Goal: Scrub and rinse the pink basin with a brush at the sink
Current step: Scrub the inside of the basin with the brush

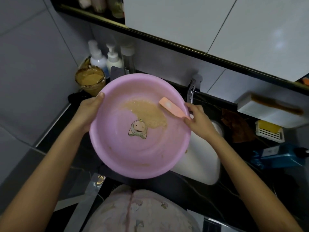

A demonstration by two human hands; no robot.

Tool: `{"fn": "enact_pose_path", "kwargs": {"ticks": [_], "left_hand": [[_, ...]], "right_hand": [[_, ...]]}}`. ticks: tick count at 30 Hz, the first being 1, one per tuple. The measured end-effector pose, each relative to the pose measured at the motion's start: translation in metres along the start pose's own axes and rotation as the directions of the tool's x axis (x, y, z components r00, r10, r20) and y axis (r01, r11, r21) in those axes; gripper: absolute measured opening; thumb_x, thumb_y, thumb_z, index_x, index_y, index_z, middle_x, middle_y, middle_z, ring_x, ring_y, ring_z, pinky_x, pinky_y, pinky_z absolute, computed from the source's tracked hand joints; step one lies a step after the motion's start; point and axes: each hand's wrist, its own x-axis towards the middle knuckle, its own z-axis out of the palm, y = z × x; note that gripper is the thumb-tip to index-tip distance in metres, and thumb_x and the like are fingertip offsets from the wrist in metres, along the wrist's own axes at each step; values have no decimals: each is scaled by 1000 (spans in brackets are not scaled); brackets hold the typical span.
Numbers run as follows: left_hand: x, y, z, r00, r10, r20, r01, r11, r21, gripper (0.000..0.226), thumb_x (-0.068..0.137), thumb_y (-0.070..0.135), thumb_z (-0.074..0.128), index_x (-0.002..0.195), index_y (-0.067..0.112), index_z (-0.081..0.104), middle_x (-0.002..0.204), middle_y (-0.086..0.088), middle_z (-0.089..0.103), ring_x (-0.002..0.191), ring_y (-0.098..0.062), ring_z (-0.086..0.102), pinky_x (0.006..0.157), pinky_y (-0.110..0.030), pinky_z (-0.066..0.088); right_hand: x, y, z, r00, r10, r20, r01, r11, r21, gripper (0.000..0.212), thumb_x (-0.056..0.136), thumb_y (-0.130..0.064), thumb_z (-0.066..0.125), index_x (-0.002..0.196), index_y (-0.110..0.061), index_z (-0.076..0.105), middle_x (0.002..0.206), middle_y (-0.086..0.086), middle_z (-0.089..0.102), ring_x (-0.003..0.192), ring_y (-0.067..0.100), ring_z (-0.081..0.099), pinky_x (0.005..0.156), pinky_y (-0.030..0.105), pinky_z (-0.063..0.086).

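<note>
Tilting is the main risk: the round pink plastic basin (140,126) hangs in the air over the white oval sink (205,158) and the black counter, and its frothy brown slurry (147,113) sits on the far inner wall, so a further lean toward the wall probably dumps it on the counter, not the drain. Only part of the basin overhangs the sink bowl; the left half is above the counter. Left hand (89,113) grips the left rim, thumb hooked inside, fingers hidden under, and a wet rim could slip. Right hand (199,121) closes its fingers on the handle of the flat pink plastic brush (170,108), head against the far-right wall at the slurry edge; hard strokes may spatter. Room: chrome tap (192,91) just beyond the rim, brown-filled glass jar (90,80) touching or just behind the far-left rim, easy to knock. Right of the sink is cluttered; nearside is open.
</note>
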Motion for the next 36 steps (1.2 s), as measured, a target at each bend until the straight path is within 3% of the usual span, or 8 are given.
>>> {"fn": "enact_pose_path", "kwargs": {"ticks": [4,10,16,20,25,30,32,36], "left_hand": [[-19,-1,3,993,118,-14,-116,988,98,27,96,44,42,84,29,60,80,3,60,67,-10,56,55,-21,41],[-16,1,0,972,208,-106,-179,956,232,38,97,36,44,86,4,61,70,-4,56,59,-13,49,53,-22,37],[-9,-12,28,971,221,-95,-210,971,115,28,84,27,68,97,2,65,84,-7,64,72,-14,62,61,-23,48],[-6,-30,50,956,261,-131,-239,957,163,30,77,15,75,104,5,63,93,-6,65,85,-19,64,70,-30,54],[-8,-38,66,920,321,-226,-292,944,154,14,83,10,67,93,16,59,78,9,59,76,-4,60,68,-27,54],[-6,-40,68,895,360,-264,-327,931,163,9,84,10,67,89,14,60,75,7,58,72,-2,60,61,-16,50],[-6,-44,70,892,375,-253,-343,925,162,8,84,10,66,88,14,60,74,6,59,71,-2,60,60,-15,51],[-8,-54,75,905,323,-277,-297,946,130,10,84,6,65,89,14,62,75,5,60,71,-2,60,61,-19,49]], "right_hand": [[-1,3,4,1000,-17,-21,14,990,-137,51,92,-26,53,141,-25,37,134,6,42,102,23,59,79,34,52],[2,-1,30,987,-160,20,156,922,-354,42,97,-28,46,138,-25,43,121,8,59,101,27,60,74,34,49],[24,4,57,987,-88,134,137,895,-425,42,98,-37,39,139,-29,39,117,11,53,99,33,58,76,34,47],[17,20,70,977,98,187,-27,937,-349,40,96,-51,37,123,-26,52,102,6,60,98,30,60,75,33,45],[-20,12,113,903,114,413,-23,975,-220,40,100,-39,34,130,-23,54,127,9,56,110,29,56,91,33,45],[-36,-25,115,737,91,670,-202,975,90,37,98,-17,41,133,-23,53,80,0,56,56,14,47,45,17,39],[-36,-21,109,708,98,700,-226,970,92,39,98,-15,41,134,-23,52,75,-1,52,52,13,40,40,16,35],[-12,8,91,841,156,519,-56,977,-204,35,99,-23,41,131,-25,56,116,5,64,94,21,61,77,24,48]]}}
